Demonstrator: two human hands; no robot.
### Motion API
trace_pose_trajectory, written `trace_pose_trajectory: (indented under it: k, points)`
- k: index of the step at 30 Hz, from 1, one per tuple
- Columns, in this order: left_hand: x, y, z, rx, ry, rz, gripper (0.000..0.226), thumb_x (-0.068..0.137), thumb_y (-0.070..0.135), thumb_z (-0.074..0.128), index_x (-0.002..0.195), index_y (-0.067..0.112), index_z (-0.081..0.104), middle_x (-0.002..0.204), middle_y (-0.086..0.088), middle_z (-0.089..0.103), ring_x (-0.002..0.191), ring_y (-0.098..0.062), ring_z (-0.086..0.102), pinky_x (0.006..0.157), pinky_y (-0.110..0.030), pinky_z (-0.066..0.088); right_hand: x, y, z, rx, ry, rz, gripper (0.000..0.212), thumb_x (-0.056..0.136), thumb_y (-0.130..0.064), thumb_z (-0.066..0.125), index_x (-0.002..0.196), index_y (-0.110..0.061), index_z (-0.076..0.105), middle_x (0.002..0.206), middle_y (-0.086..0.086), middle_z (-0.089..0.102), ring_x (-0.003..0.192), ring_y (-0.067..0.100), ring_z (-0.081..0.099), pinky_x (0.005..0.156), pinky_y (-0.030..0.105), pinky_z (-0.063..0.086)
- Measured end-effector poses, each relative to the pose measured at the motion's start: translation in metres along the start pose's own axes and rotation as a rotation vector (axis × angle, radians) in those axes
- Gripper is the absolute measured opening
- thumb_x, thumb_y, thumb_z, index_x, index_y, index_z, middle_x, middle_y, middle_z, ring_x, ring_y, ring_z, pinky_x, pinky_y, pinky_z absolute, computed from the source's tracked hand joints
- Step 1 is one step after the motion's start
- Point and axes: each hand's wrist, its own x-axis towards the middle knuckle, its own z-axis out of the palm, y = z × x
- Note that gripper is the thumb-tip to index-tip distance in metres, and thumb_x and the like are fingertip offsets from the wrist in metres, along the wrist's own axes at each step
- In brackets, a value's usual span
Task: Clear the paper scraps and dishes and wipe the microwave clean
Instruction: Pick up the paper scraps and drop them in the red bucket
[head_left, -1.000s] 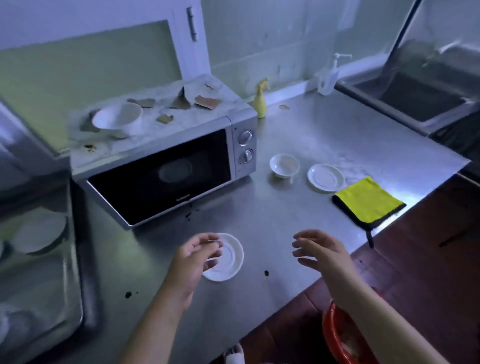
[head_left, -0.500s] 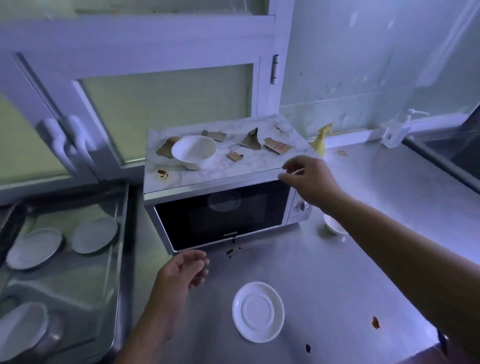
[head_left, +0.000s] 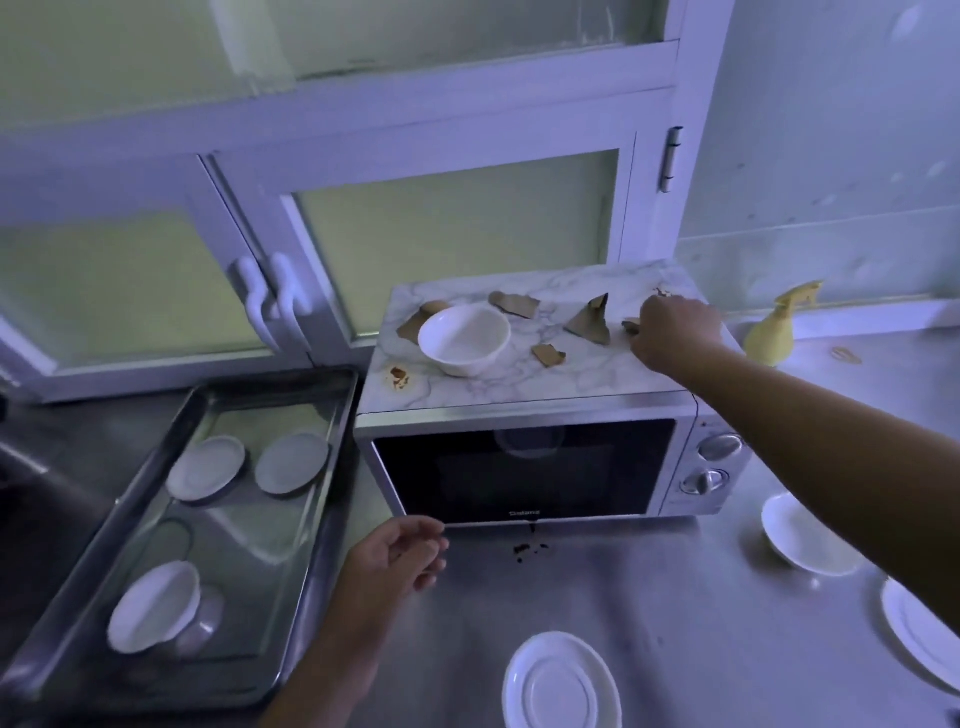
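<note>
1. The steel counter (head_left: 649, 597) ran across the lower part of the view, below white cabinet doors (head_left: 457, 234) with frosted panes.
2. The microwave (head_left: 524, 473) stood on the counter against the cabinet with its dark door closed. Its marbled top bore a brown stain (head_left: 399, 375) near the left front corner.
3. A metal tray (head_left: 260, 545) lay just left of the microwave. It held two saucers (head_left: 205, 467) side by side at the far end and a tipped bowl (head_left: 156, 605) at the near end.
4. The right hand (head_left: 675, 332) reached over the microwave's right side, fingers bent down onto a paper scrap (head_left: 631, 326). Whether they pinched it could not be told.
5. The left hand (head_left: 400, 561) hovered above the counter by the microwave's lower left corner, its fingers loosely curled around nothing.
6. A white bowl (head_left: 465, 338) sat upright on the microwave's left half, partly over another brown scrap (head_left: 410, 327).
7. A white saucer (head_left: 561, 686) lay on the counter in front. A small bowl (head_left: 800, 535) and a plate (head_left: 919, 629) lay to the right, partly behind the right arm.
8. A yellow spray bottle (head_left: 774, 332) stood just right of the microwave.
9. Three more torn scraps lay on top between bowl and hand: a flat one (head_left: 514, 304), a tented one (head_left: 589, 322) and a little one (head_left: 548, 355).
10. Dark crumbs (head_left: 530, 548) dotted the counter under the door.
</note>
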Motion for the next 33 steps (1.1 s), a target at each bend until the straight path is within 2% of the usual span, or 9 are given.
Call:
trace_pose_trajectory:
  k: [3,6,10,12,16,21,26,30,33]
  points:
    - [0.009,0.018,-0.001,0.015,0.029,0.034,0.017,0.092,-0.006,0.059,0.101,0.004,0.07,0.092,-0.017,0.074,0.072,-0.016,0.066,0.064,-0.02,0.053,0.006,0.007,-0.009,0.162,0.041,0.033,0.028,0.095,-0.033,0.056,0.087,-0.007,0.06,0.087,0.012,0.062,0.075,0.029,0.053,0.066,0.031,0.042]
    - [0.02,0.037,-0.009,0.044,0.063,0.1,0.017,0.093,-0.001,0.06,0.1,0.009,0.072,0.092,-0.01,0.075,0.077,-0.013,0.069,0.068,-0.02,0.055,0.009,0.005,-0.028,0.55,0.022,0.14,0.04,0.08,-0.048,0.067,0.074,-0.009,0.067,0.07,0.008,0.063,0.063,0.027,0.057,0.057,0.027,0.04]
    - [0.027,0.051,-0.017,0.044,0.094,0.149,0.018,0.093,-0.002,0.06,0.099,0.01,0.072,0.092,-0.01,0.076,0.081,-0.019,0.069,0.077,-0.031,0.055,0.029,-0.01,-0.04,1.029,-0.055,0.296,0.03,0.077,-0.022,0.072,0.095,0.002,0.072,0.083,0.011,0.064,0.074,0.021,0.054,0.066,0.031,0.041]
    - [0.026,0.05,-0.016,0.058,0.086,0.147,0.018,0.093,-0.002,0.061,0.098,0.01,0.073,0.091,-0.009,0.076,0.078,-0.016,0.07,0.073,-0.027,0.055,0.036,-0.02,-0.036,1.039,-0.151,0.344,0.031,0.084,-0.017,0.073,0.105,0.004,0.067,0.093,0.011,0.06,0.079,0.021,0.052,0.066,0.029,0.04]
    - [0.022,0.042,-0.011,0.05,0.063,0.133,0.019,0.091,-0.006,0.06,0.096,0.007,0.073,0.088,-0.012,0.075,0.07,-0.009,0.068,0.065,-0.021,0.053,0.036,-0.037,-0.016,0.889,-0.26,0.323,0.016,0.088,-0.017,0.068,0.092,-0.005,0.059,0.086,0.012,0.056,0.075,0.024,0.052,0.058,0.027,0.039]
    - [0.029,0.049,-0.014,0.084,0.064,0.18,0.022,0.091,-0.005,0.061,0.093,0.013,0.074,0.089,-0.007,0.076,0.073,-0.009,0.068,0.062,-0.018,0.053,0.027,-0.044,-0.009,0.888,-0.136,0.23,0.014,0.09,-0.013,0.063,0.094,-0.006,0.075,0.085,0.011,0.07,0.06,0.018,0.054,0.055,0.023,0.043]
    - [0.05,0.074,-0.026,0.127,0.054,0.26,0.026,0.092,0.001,0.063,0.088,0.023,0.076,0.091,-0.003,0.076,0.081,-0.013,0.071,0.072,-0.022,0.055,0.023,-0.041,-0.023,0.975,-0.172,0.182,0.033,0.086,0.0,0.062,0.115,-0.015,0.067,0.092,0.013,0.069,0.071,0.023,0.061,0.055,0.027,0.048]
    - [0.088,0.107,-0.036,0.192,0.085,0.349,0.019,0.091,0.006,0.064,0.091,0.022,0.074,0.087,0.001,0.075,0.079,-0.012,0.067,0.073,-0.025,0.054,0.011,-0.048,-0.03,1.066,-0.397,0.181,0.016,0.079,0.003,0.076,0.085,-0.011,0.069,0.087,0.013,0.067,0.074,0.022,0.064,0.058,0.026,0.057]
    - [0.134,0.134,-0.037,0.307,0.118,0.355,0.012,0.089,0.018,0.067,0.092,0.027,0.073,0.092,0.007,0.074,0.085,-0.012,0.068,0.079,-0.029,0.054,0.003,-0.055,-0.025,0.935,-0.418,0.101,0.018,0.076,0.003,0.078,0.087,-0.011,0.072,0.081,0.01,0.067,0.07,0.022,0.061,0.06,0.027,0.054]
